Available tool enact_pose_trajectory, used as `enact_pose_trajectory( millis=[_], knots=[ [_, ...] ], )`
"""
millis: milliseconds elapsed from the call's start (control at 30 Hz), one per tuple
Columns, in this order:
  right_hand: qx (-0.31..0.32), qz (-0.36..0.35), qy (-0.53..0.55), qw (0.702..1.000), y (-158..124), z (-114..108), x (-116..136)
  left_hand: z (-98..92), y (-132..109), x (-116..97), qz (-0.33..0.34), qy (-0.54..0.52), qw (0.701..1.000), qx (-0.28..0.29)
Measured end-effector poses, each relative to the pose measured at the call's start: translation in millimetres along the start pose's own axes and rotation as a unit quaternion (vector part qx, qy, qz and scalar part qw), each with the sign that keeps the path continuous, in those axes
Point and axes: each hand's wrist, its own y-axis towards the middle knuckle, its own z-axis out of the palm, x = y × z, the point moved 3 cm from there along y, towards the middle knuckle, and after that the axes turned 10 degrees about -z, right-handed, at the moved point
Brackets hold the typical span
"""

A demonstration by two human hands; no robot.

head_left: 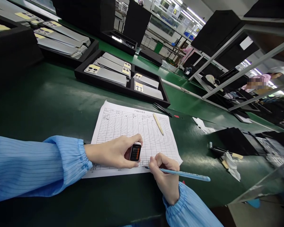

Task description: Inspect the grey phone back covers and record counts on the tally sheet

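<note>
- Head view: the left hand [113, 153], at lower centre of the frame, is closed around a small calculator [135, 152] and rests on the paper form [132, 126]
- The right hand [164, 171], just right of it, pinches a blue pen [184, 174] with its tip on the form's bottom row
- The step looks like copying figures onto the form; another entry calls for keeping the tip inside that narrow row
- A wooden stick [158, 124] lies on the form's upper right

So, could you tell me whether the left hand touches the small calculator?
Touching: the head view shows the left hand clasping the small calculator in its grip.
</note>
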Motion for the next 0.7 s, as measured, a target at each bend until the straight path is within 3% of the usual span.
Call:
enact_pose_trajectory(
  millis=[700],
  knots=[
    [-0.014, -0.025, -0.016, 0.999, 0.0, -1.7, 1.1, 0.4, 0.0, 0.8, -0.005, 0.002, 1.000, 0.013]
  ],
)
